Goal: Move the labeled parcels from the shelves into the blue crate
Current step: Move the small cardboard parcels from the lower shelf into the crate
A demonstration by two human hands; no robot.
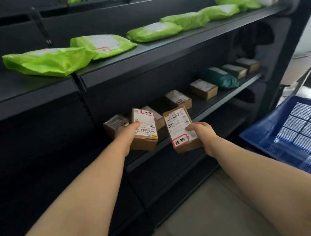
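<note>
My left hand (127, 136) grips a small brown cardboard parcel (144, 128) with a white shipping label and a red-bordered tag. My right hand (203, 135) grips a second brown labeled parcel (181, 130), its red-bordered tag facing me. Both parcels are held just in front of the lower dark shelf (228, 92). The blue crate (273, 128) with a slotted bottom sits low at the right, apart from both hands.
More brown boxes (204, 89) and a dark green bag (220, 77) line the lower shelf. Several bright green mailer bags (47, 61) lie along the upper shelf (146, 50). Two small boxes (115, 123) stay behind my left hand. Beige floor lies below.
</note>
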